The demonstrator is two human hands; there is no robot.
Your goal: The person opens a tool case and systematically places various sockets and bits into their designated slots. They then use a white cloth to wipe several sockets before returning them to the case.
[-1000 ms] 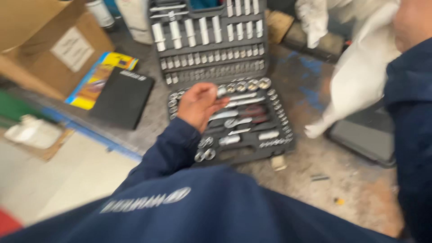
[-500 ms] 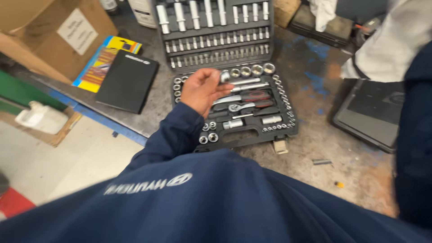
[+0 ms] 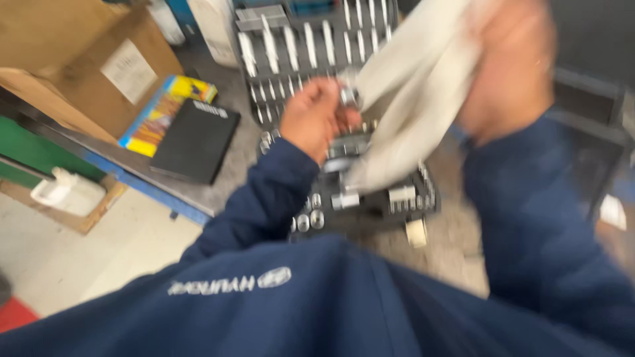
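Left hand (image 3: 316, 118) pinches a small metal socket (image 3: 348, 96) above the open socket case (image 3: 311, 46). Right hand (image 3: 506, 73), blurred, grips a white rag (image 3: 410, 86) touching it.

white cloth (image 3: 423, 86) | silver sockets (image 3: 311, 220) | black case (image 3: 194, 141) | navy sleeve (image 3: 271, 198)

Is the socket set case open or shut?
Open: the case has its lid laid back, with rows of sockets showing.
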